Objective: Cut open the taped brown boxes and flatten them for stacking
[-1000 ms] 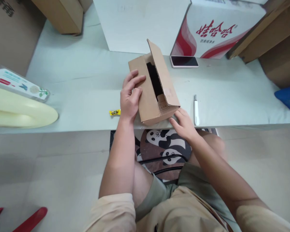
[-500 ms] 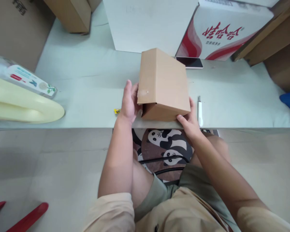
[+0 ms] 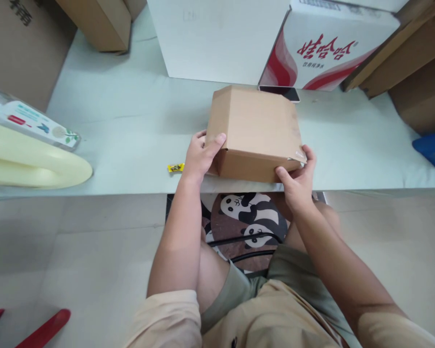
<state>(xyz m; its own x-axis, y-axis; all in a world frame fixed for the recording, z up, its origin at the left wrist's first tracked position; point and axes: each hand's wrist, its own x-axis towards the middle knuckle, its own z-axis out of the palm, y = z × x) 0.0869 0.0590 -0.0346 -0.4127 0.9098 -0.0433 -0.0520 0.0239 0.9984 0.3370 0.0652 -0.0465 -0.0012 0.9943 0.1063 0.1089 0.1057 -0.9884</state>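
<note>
A small brown cardboard box (image 3: 255, 128) rests near the front edge of the pale table (image 3: 130, 125), a plain closed face turned up. My left hand (image 3: 200, 157) grips its near left corner, thumb on top. My right hand (image 3: 297, 181) holds the near right corner, where a bit of clear tape (image 3: 297, 154) curls off. Both hands are closed on the box.
A yellow candy wrapper (image 3: 176, 167) lies left of my left hand. A phone (image 3: 280, 93) lies behind the box, before a red and white carton (image 3: 329, 43). A cream plastic item (image 3: 32, 164) lies at left, cardboard boxes (image 3: 97, 21) at the back, a blue item (image 3: 433, 147) at right.
The box was open-flapped a second ago; it has been turned over and swung round so a plain face is up. Both hands shifted to its near corners. The white knife is now hidden.
</note>
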